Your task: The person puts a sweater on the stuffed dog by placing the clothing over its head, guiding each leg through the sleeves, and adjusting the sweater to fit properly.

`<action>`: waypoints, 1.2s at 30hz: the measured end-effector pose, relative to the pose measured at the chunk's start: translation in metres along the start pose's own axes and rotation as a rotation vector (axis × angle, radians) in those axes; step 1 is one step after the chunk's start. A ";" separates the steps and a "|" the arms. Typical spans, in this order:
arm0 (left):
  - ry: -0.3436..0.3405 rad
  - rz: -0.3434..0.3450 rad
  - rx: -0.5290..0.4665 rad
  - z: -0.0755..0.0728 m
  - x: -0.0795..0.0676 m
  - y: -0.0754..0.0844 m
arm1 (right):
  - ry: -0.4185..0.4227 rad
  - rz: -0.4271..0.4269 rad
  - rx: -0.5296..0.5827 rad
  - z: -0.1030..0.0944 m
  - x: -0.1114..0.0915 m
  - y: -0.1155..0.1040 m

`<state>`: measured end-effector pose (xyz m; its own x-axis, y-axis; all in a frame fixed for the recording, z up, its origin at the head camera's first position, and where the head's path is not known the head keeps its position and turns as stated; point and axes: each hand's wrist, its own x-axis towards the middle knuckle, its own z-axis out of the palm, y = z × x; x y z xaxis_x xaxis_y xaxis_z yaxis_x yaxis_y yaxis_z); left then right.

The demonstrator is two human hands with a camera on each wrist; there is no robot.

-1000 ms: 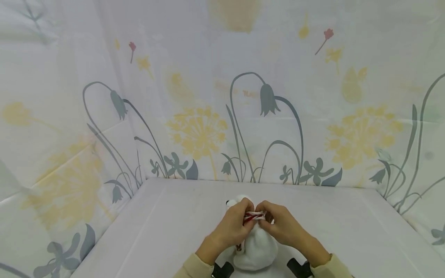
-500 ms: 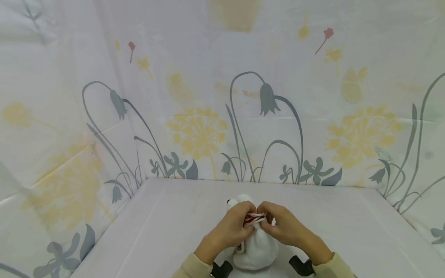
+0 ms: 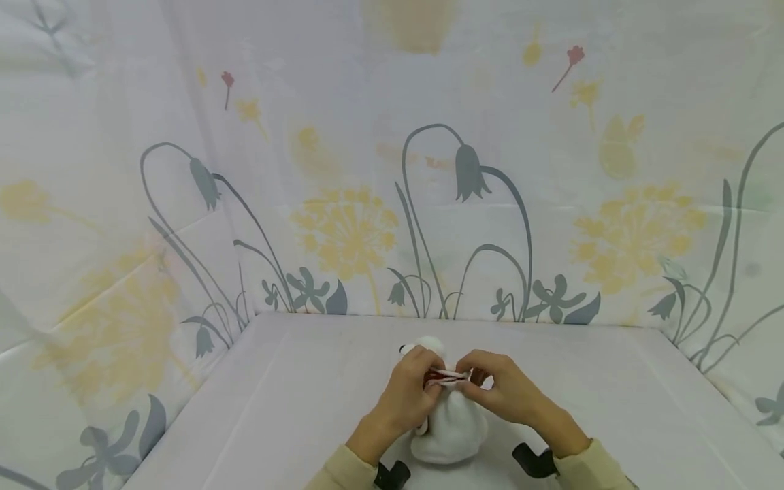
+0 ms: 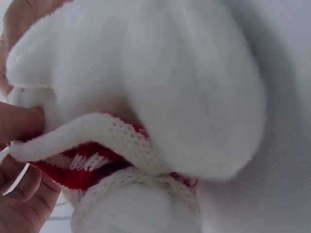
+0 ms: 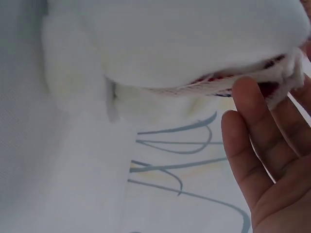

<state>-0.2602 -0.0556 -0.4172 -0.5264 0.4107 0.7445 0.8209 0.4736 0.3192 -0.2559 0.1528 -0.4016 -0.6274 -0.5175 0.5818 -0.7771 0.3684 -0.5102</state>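
Note:
A white plush toy animal (image 3: 454, 430) with a dark nose sits upright on the table, its back towards me. Round its neck goes a knitted red-and-white band (image 3: 446, 378) with thick white edges. My left hand (image 3: 401, 391) pinches the band at its left side, while my right hand (image 3: 507, 386) pinches the right side. In the left wrist view the white knitted edge (image 4: 97, 130) gapes, showing red and white stripes inside. Fingers (image 5: 250, 97) of the right hand lie against the knit in the right wrist view. The toy's front is mostly hidden.
The white table (image 3: 306, 381) reaches back to a wall covering (image 3: 380, 170) printed with grey and yellow flowers. Black wrist mounts (image 3: 534, 460) sit near both beige sleeves (image 3: 591, 466). A small tag (image 3: 422, 427) hangs at the toy's left side.
Both hands stay at the neck band. My right hand has shifted slightly to the right, and the band between the hands looks narrower and more stretched. The head view has tilted slightly.

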 end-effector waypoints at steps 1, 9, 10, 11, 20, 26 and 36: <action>0.003 -0.011 -0.014 0.000 0.000 0.001 | -0.003 0.047 0.008 -0.002 0.000 0.001; -0.039 -0.009 0.008 0.000 0.000 0.010 | -0.077 0.213 0.095 -0.012 -0.002 0.001; -0.049 -0.006 0.008 0.000 0.000 0.011 | -0.085 0.213 0.103 -0.013 -0.002 0.001; -0.061 -0.006 0.000 0.000 0.000 0.011 | -0.091 0.214 0.104 -0.013 -0.002 0.001; -0.105 -0.122 -0.257 -0.004 0.002 0.017 | -0.137 0.245 0.057 -0.011 -0.002 0.000; -0.164 -0.257 -0.166 -0.006 0.004 0.023 | -0.096 0.224 0.052 -0.005 0.000 -0.001; -0.222 -0.311 -0.105 -0.009 0.005 0.026 | 0.022 0.238 0.060 0.001 0.003 -0.003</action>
<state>-0.2393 -0.0481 -0.4003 -0.7790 0.4246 0.4614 0.6271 0.5239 0.5764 -0.2554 0.1498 -0.3990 -0.7938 -0.4042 0.4544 -0.6035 0.4313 -0.6706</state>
